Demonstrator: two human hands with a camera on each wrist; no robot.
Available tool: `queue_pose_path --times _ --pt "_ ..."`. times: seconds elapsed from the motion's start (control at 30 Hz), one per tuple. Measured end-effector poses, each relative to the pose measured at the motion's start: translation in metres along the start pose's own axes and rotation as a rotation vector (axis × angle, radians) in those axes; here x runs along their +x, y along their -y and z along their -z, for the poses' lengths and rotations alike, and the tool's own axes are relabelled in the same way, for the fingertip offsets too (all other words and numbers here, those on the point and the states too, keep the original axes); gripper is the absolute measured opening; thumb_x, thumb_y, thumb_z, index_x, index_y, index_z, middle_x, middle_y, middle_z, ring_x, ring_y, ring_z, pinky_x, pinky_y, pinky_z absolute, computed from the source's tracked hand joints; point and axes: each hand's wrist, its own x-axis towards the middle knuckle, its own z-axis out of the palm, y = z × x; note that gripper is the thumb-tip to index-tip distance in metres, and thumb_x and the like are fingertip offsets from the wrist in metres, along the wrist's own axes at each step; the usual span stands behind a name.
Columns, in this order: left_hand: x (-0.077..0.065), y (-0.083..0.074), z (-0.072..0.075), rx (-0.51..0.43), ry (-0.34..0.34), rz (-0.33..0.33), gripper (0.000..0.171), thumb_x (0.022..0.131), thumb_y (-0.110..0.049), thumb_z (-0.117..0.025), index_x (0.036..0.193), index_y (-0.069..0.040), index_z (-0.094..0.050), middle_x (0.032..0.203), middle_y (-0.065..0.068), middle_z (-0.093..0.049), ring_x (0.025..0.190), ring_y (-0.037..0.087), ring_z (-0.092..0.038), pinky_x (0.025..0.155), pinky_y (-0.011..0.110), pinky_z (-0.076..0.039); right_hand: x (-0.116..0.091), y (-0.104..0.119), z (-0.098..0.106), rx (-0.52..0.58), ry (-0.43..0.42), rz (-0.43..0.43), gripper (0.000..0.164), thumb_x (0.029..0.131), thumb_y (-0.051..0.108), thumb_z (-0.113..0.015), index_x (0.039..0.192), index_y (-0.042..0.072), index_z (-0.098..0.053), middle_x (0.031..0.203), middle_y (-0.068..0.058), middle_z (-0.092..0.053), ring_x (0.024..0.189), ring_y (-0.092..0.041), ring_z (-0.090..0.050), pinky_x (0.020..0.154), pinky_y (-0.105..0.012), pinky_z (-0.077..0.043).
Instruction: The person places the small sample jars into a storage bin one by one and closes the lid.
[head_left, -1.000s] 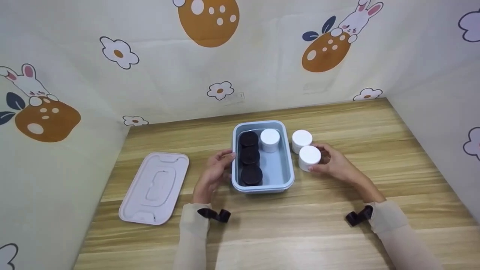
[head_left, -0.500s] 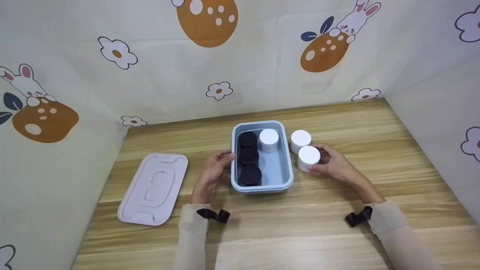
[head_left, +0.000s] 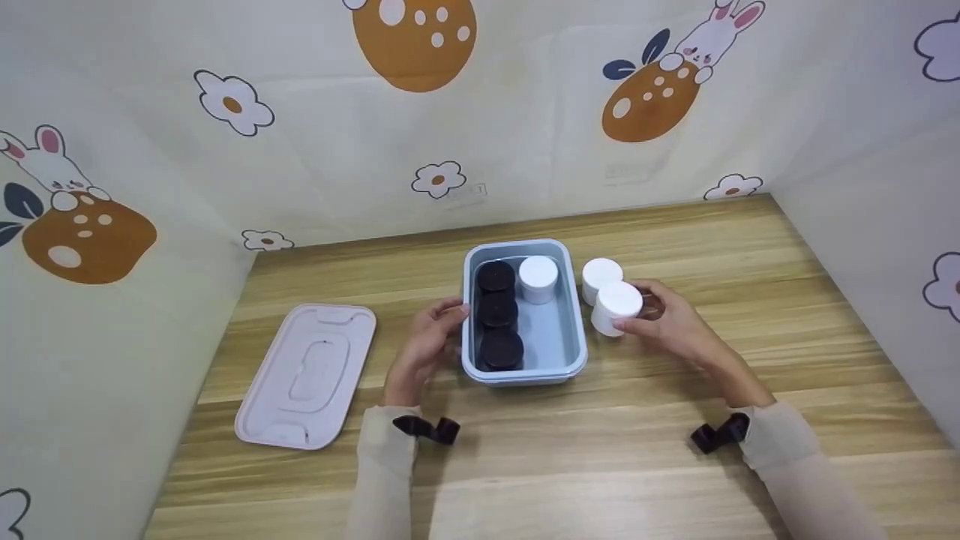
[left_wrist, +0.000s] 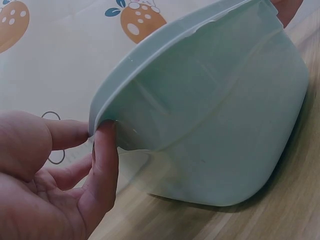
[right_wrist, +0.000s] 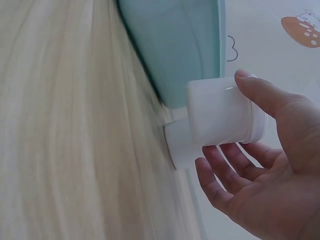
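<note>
A light blue plastic box (head_left: 551,345) stands in the middle of the table, holding three black-lidded jars (head_left: 498,310) in a column on its left and one white jar (head_left: 538,277) at its far right. My left hand (head_left: 427,345) pinches the box's left rim between thumb and fingers, plain in the left wrist view. In my right hand (head_left: 675,322) is another white jar (head_left: 617,307), gripped by thumb and fingers; the right wrist view shows its base raised off the table. Just behind it, a further white jar (head_left: 601,276) stands beside the box.
A pale pinkish lid (head_left: 306,376) lies flat on the wooden table (head_left: 570,465), left of the left hand. Walls covered in rabbit-and-fruit patterned cloth (head_left: 322,135) border the table at the back and sides. Each wrist carries a black camera mount (head_left: 720,433).
The white jar in my right hand has risen slightly off the table and tilted a little. My left hand keeps its hold on the box rim, and the other things stay put.
</note>
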Motion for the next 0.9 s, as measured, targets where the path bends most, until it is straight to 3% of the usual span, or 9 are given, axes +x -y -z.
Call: queue_pose_path --times 0.33,0.6,0.9 --pt "0.0 0.0 0.001 0.06 -0.008 -0.008 0.037 0.099 -0.014 -0.061 0.133 -0.001 -0.055 0.094 0.001 -0.068 0.074 0.011 -0.065 0.049 0.025 -0.051 -0.004 0.014 -0.003 0.062 -0.025 0.009 0.071 0.084 0.011 -0.08 0.144 -0.001 -0.045 0.136 -0.024 -0.054 0.104 -0.005 -0.061 0.088 -0.014 -0.053" --pt "0.001 0.0 0.001 0.051 -0.001 -0.021 0.038 0.098 -0.015 -0.061 0.133 0.0 -0.054 0.099 0.003 -0.068 0.077 0.012 -0.065 0.05 0.026 -0.052 -0.004 0.031 -0.004 0.039 -0.048 0.042 0.068 0.085 0.012 -0.08 0.144 0.003 -0.047 0.135 -0.022 -0.057 0.104 -0.012 -0.061 0.086 -0.016 -0.055" --pt "0.0 -0.001 0.002 0.077 -0.012 -0.02 0.039 0.098 -0.015 -0.062 0.133 0.0 -0.056 0.098 0.003 -0.069 0.077 0.012 -0.065 0.049 0.024 -0.049 -0.003 0.061 -0.013 0.067 -0.047 0.141 0.066 0.085 0.008 -0.079 0.144 0.004 -0.048 0.133 -0.019 -0.057 0.107 -0.004 -0.059 0.091 -0.018 -0.054"
